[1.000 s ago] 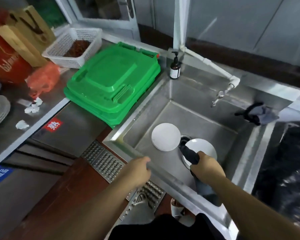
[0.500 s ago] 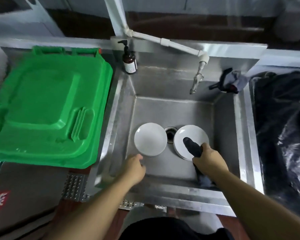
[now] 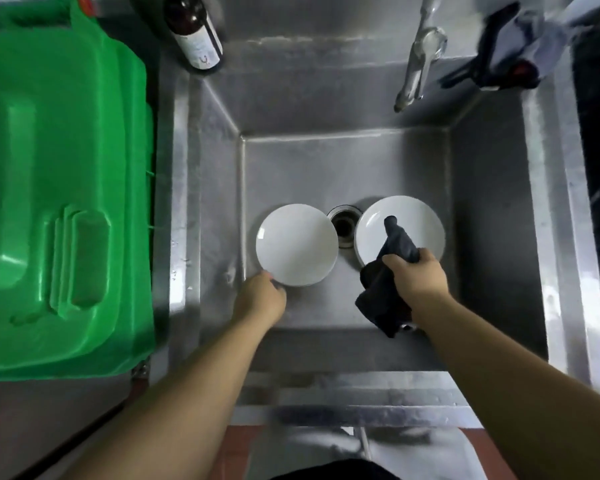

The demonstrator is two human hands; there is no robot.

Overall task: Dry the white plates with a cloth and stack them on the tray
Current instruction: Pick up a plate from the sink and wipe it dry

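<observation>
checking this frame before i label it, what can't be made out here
All in the head view:
- Tray: out of frame, so no stacking spot shows.
- Right plates: the dark cloth and right hand cover the near edge; the number stacked is unclear.
- Left hand: at the left plate rim, fingertips hidden, grip unclear.
- Brown bottle: top cut by the upper edge.
- Tap: blurred.

- My left hand [image 3: 261, 299] is bare: no glove, ring or watch.
- My right hand [image 3: 417, 277] is bare too.
- Both forearms are uncovered right down to the bottom edge of the view; no sleeve shows.
- A dark garment [image 3: 333, 472] shows at the bottom edge.
</observation>
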